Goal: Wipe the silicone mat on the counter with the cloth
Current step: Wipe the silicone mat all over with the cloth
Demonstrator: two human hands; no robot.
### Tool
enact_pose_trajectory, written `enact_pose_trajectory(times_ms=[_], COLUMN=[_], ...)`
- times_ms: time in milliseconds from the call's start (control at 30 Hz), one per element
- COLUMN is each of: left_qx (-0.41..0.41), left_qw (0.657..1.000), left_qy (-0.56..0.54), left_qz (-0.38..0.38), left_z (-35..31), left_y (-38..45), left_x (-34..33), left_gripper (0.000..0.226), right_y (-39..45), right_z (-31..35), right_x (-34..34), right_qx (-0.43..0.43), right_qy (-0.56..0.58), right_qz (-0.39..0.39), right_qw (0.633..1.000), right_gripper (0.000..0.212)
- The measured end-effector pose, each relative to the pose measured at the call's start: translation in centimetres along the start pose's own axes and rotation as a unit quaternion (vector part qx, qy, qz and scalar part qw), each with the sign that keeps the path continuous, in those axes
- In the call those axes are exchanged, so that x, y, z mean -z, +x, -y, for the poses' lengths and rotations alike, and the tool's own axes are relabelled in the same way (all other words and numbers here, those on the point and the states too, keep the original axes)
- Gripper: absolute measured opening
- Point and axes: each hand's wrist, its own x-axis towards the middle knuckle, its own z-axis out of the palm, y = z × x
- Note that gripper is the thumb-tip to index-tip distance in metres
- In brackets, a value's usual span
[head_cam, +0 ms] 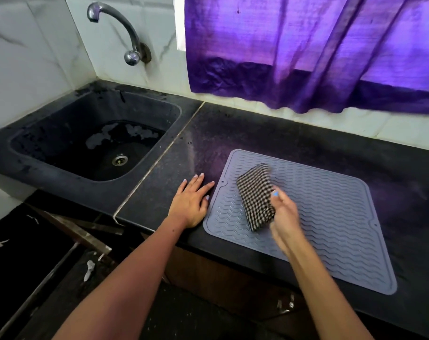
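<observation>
Honestly, my right hand (285, 217) is smeared with blur, so I cannot count its fingers, but it grips the checked cloth (256, 196) by the near end. The cloth's far end is blurred too, and I cannot tell whether its underside touches the silicone mat (331, 217). The cloth lies over the mat's left part, its long axis running away from me and tilted slightly left. The grey, wavy-ribbed mat lies flat on the dark surface (269, 133), its long axis running from far left to near right, and my right forearm hides part of its near edge. My left hand (192, 202) rests flat with straight fingers on the surface, just beside the mat's left edge.
</observation>
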Motion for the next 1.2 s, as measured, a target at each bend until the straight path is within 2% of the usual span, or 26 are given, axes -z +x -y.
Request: enact_pose_trajectory(times_ms=[67, 100, 167, 233, 267, 300, 433, 500, 567, 600, 633, 733, 767, 800, 833, 900, 967, 1033, 1067, 1100, 1200], left_qx=[0.000, -0.001, -0.002, -0.003, -0.003, -0.002, -0.001, -0.001, -0.002, -0.002, -0.003, -0.001, -0.001, 0.000, 0.000, 0.000, -0.001, -0.004, -0.006, -0.008, -0.014], left_qw=[1.000, 1.000, 1.000, 1.000, 1.000, 1.000, 1.000, 1.000, 1.000, 1.000, 1.000, 1.000, 1.000, 1.000, 1.000, 1.000, 1.000, 1.000, 1.000, 1.000, 0.999], left_qy=[-0.001, -0.003, -0.006, -0.007, -0.006, -0.004, -0.005, 0.002, 0.005, 0.007, 0.007, 0.009, 0.010, 0.012, 0.013, 0.012, 0.015, 0.026, 0.028, 0.029, 0.028], left_qz=[-0.001, -0.003, -0.007, -0.014, -0.015, -0.015, -0.015, -0.015, -0.014, -0.012, -0.010, -0.005, -0.003, -0.001, 0.000, 0.002, 0.005, 0.008, 0.009, 0.008, 0.009], left_z=[0.0, 0.0, -0.1, 0.0, 0.0, 0.0, -0.1, -0.1, -0.1, -0.1, -0.1, -0.2, -0.2, -0.2, -0.2, -0.1, 0.0, 0.1, 0.1, 0.1, 0.2], left_y=[0.0, 0.0, -0.1, -0.1, -0.1, -0.1, -0.1, 0.0, 0.0, 0.0, 0.0, -0.1, -0.1, -0.1, -0.1, 0.0, 0.0, 0.1, 0.1, 0.1, 0.1], left_x=[0.0, 0.1, 0.1, 0.0, -0.1, -0.1, -0.1, -0.1, -0.1, -0.1, -0.1, 0.1, 0.1, 0.1, 0.1, 0.1, 0.0, 0.0, -0.1, -0.1, -0.2], left_gripper=[0.076, 0.076, 0.074, 0.072, 0.072, 0.072, 0.071, 0.071, 0.071, 0.071, 0.072, 0.073, 0.074, 0.074, 0.074, 0.073, 0.072, 0.072, 0.072, 0.072, 0.070], right_y=[0.3, 0.3, 0.6, 1.0, 1.1, 1.2, 1.9, 2.0, 1.9, 2.1, 2.4, 3.8, 4.2, 4.5, 4.6, 3.9, 3.3, 3.1, 3.1, 3.1, 3.6], right_z=[1.0, 0.9, -0.4, -3.1, -4.3, -5.3, -5.8, -5.6, -5.2, -4.8, -4.2, -1.1, -0.3, 0.4, 0.8, 0.8, -1.1, -4.2, -5.2, -5.5, -5.6], right_x=[-0.2, -0.5, -1.0, -1.2, -1.2, -1.0, -1.1, -1.5, -1.8, -1.8, -1.8, -1.3, -1.1, -1.1, -1.2, -2.1, -3.3, -3.9, -4.0, -3.9, -3.5], right_qx=[0.116, 0.182, 0.243, 0.227, 0.226, 0.235, 0.260, 0.268, 0.282, 0.279, 0.261, 0.139, 0.117, 0.120, 0.146, 0.214, 0.241, 0.224, 0.224, 0.226, 0.225], right_qy=[-0.160, -0.276, -0.480, -0.637, -0.683, -0.700, -0.670, -0.669, -0.685, -0.681, -0.656, -0.462, -0.395, -0.370, -0.386, -0.459, -0.551, -0.664, -0.692, -0.700, -0.695], right_qz=[-0.016, -0.002, 0.046, 0.100, 0.113, 0.117, 0.075, 0.061, 0.068, 0.069, 0.060, -0.007, -0.035, -0.064, -0.084, -0.085, -0.011, 0.070, 0.080, 0.076, 0.068], right_qw=[0.980, 0.944, 0.842, 0.730, 0.686, 0.664, 0.691, 0.690, 0.668, 0.674, 0.706, 0.876, 0.911, 0.919, 0.907, 0.858, 0.799, 0.710, 0.682, 0.673, 0.680], right_gripper=[0.043, 0.048, 0.061, 0.067, 0.067, 0.065, 0.055, 0.056, 0.054, 0.052, 0.051, 0.038, 0.035, 0.033, 0.033, 0.037, 0.046, 0.054, 0.055, 0.056, 0.060])
